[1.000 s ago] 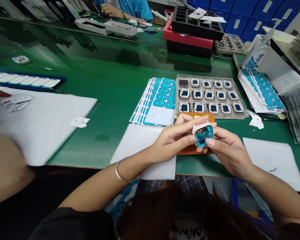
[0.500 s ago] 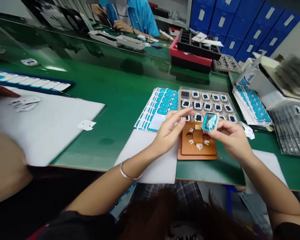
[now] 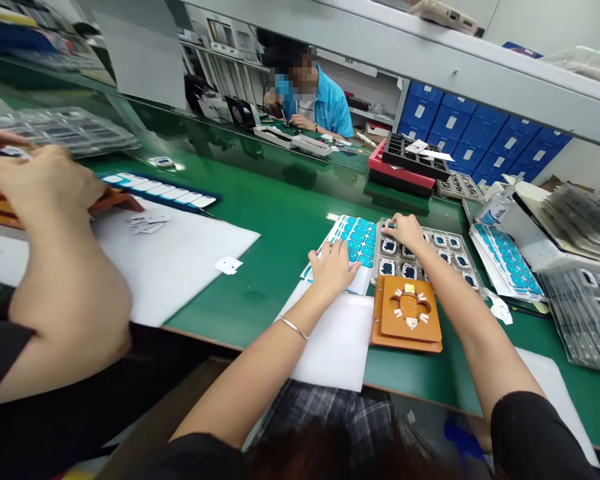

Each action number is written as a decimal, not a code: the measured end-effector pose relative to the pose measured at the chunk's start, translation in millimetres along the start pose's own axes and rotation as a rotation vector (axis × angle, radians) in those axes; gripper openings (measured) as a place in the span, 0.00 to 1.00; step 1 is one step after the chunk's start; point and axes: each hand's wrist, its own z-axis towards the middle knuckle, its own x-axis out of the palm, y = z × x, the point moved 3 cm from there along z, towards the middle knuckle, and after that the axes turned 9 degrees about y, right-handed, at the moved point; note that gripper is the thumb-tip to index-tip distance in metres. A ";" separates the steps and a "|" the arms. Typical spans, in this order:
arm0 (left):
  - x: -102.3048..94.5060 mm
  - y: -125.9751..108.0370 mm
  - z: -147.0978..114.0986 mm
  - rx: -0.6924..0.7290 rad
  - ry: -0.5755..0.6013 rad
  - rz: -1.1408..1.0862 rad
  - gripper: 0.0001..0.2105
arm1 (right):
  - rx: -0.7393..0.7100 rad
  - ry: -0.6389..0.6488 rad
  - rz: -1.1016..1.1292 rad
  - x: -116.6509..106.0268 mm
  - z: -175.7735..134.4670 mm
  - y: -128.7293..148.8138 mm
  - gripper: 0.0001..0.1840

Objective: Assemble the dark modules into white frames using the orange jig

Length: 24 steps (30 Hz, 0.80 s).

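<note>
My left hand [image 3: 333, 267] lies flat, fingers apart, on a fanned stack of sheets with blue stickers [image 3: 356, 235]. My right hand [image 3: 407, 230] reaches over the far left corner of a clear tray [image 3: 473, 283] that holds rows of small white watch cases with blue faces. Its fingers curl down onto that corner, and what is under them is hidden. An orange jig [image 3: 407, 310] with an empty nest lies between my forearms, near the table's front edge.
A white foam pad [image 3: 337, 340] lies under my left forearm. A co-worker's arm [image 3: 55, 280] and a large white sheet [image 3: 180, 253] fill the left. More sticker sheets [image 3: 505, 267], a bottle [image 3: 493, 207] and stacked clear trays [image 3: 590, 307] stand right. Another person sits across the table.
Both hands held a blue-faced watch case over the jig. My right hand then carried it out to the tray; my left hand let go and settled on the sticker sheets. The camera tilted up.
</note>
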 end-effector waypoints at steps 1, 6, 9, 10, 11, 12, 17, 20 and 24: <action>-0.1 0.4 -0.1 0.002 0.012 -0.003 0.25 | -0.007 0.005 -0.024 -2.3 -1.7 -2.0 0.14; -0.4 -9.1 -1.5 0.111 0.067 -0.071 0.21 | 0.058 -0.058 -0.115 -34.8 -54.6 -58.8 0.15; 6.2 -20.5 -2.3 0.205 0.142 -0.165 0.19 | 0.203 -0.097 -0.174 -45.8 -111.5 -112.7 0.18; 9.2 -23.5 -2.5 0.223 0.169 -0.202 0.19 | 0.248 -0.105 -0.187 -45.4 -128.7 -128.7 0.19; 12.3 -25.8 -2.6 0.233 0.191 -0.238 0.18 | 0.288 -0.114 -0.195 -43.3 -143.0 -142.8 0.21; 15.2 -27.3 -2.8 0.237 0.209 -0.275 0.18 | 0.322 -0.120 -0.194 -39.5 -153.8 -154.8 0.22; 22.6 -26.7 -3.1 0.233 0.249 -0.460 0.19 | 0.411 -0.189 -0.075 -18.6 -162.9 -187.7 0.21; 22.1 -24.8 -1.1 0.224 0.255 -0.609 0.20 | 0.402 -0.280 0.053 -19.8 -159.0 -194.4 0.18; 19.2 -25.9 1.8 0.217 0.264 -0.908 0.22 | 0.337 -0.441 0.250 -31.7 -163.7 -193.1 0.19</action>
